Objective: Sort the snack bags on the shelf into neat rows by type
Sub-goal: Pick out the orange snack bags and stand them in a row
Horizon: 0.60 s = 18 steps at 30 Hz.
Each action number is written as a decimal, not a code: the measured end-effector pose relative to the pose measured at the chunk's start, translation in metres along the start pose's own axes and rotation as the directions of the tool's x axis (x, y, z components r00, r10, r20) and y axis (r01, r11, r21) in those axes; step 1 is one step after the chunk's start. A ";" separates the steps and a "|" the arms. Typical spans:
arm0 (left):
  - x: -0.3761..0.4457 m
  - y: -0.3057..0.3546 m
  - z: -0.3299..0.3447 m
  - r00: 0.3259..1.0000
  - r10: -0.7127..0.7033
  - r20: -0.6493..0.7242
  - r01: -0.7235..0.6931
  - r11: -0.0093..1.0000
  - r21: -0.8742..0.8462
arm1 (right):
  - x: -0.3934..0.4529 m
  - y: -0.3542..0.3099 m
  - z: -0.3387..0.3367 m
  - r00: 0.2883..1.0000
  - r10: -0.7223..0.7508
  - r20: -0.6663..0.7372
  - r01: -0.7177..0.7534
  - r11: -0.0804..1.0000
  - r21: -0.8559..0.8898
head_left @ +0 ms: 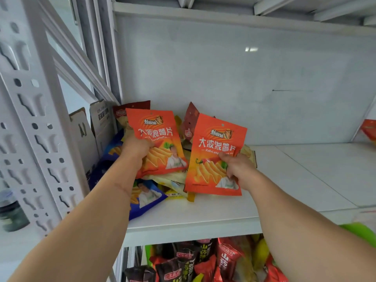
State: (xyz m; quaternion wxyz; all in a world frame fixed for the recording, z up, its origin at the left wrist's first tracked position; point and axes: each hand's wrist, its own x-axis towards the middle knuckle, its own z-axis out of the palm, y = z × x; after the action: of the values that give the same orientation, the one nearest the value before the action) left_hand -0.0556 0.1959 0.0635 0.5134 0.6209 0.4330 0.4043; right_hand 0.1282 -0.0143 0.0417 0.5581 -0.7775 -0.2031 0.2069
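Snack bags lie in a loose pile point(173, 180) at the left end of the white shelf point(284, 180), and two of them are lifted above it.

At the far left stands the metal upright point(36, 139) of the rack, pale and punched with rows of slots. Beside it, some cardboard pieces point(91, 131) lean against the frame. A blue bag point(146, 197) lies flat at the front of the pile, glossy and a little creased, with yellow bags and dark red bags point(191, 121) mixed behind it, so the types are not yet separated.

The left hand point(135, 148) has its grip closed on the lower left part of an orange bag point(156, 139), holding it upright with the printed face to the camera. The right hand point(236, 167) has its grip closed in the same way on the lower right part of a second orange bag point(215, 155), just beside the first one. Both bags look the same in print and colour, flat, rectangular, of thin shiny film with a small hang hole at the top. I think they are held face forward so the person can compare them and confirm one type.

To the right, the shelf is smooth and bare, probably the place for the new rows. At the far right edge another orange bag point(369, 129) is partly visible. Below, the lower shelf holds dark and red bags point(203, 261) crowded together.
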 end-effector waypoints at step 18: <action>-0.218 -0.034 0.125 0.871 0.048 0.489 0.069 0.973 -0.220 | -0.059 0.088 -0.193 0.974 0.047 -0.219 -0.024 0.994 0.108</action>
State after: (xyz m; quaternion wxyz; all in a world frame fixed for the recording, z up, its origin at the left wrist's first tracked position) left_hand -0.0068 -0.0444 -0.0008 0.6770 0.6370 0.2420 0.2780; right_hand 0.1926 -0.2234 0.0198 0.6134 -0.7689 -0.1145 0.1392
